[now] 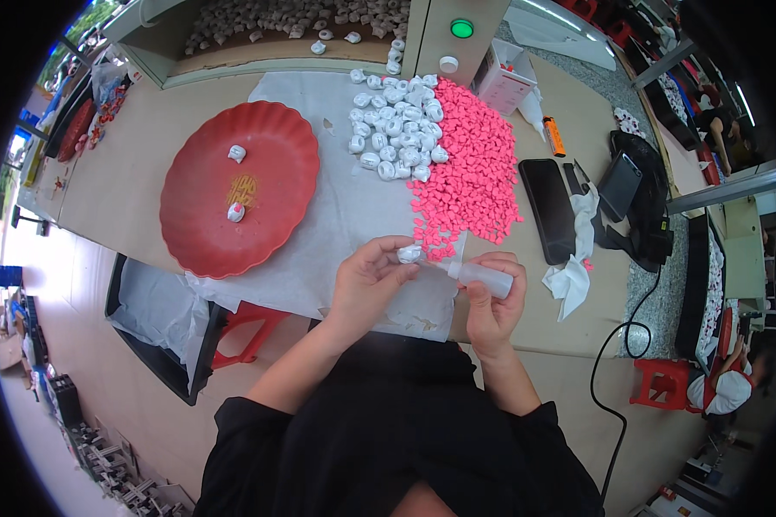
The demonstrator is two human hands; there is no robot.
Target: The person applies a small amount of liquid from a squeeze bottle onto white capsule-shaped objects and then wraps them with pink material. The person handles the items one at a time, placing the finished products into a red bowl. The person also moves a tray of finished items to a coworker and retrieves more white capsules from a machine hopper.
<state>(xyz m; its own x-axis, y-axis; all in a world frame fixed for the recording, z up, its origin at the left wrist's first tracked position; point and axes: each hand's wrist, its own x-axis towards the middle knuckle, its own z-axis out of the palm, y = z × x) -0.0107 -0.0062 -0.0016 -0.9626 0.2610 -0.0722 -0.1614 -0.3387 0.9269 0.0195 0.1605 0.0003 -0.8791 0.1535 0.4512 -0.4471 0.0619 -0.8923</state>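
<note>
Between the thumb and fingers of my left hand (369, 280) is a small white rounded piece (409, 254) with dark marks. My right hand (497, 303) grips a translucent squeeze bottle (486, 279), its thin nozzle pointing left at the white piece. Whether the tip touches it I cannot tell. Just beyond my hands spreads a pile of small pink pieces (466, 164). Beside that pile, on its left, lies a group of similar white pieces (392, 129). A red scalloped plate (190, 181) at the left carries two white pieces, the nearer one with a pink spot.
White paper (341, 224) covers the table's middle. To the right lie a black phone (547, 211), an orange lighter (553, 136) and crumpled tissue (569, 280). A box (503, 77) stands at the back, near a shelf (276, 56) of pieces. A black tray (159, 323) sits lower left.
</note>
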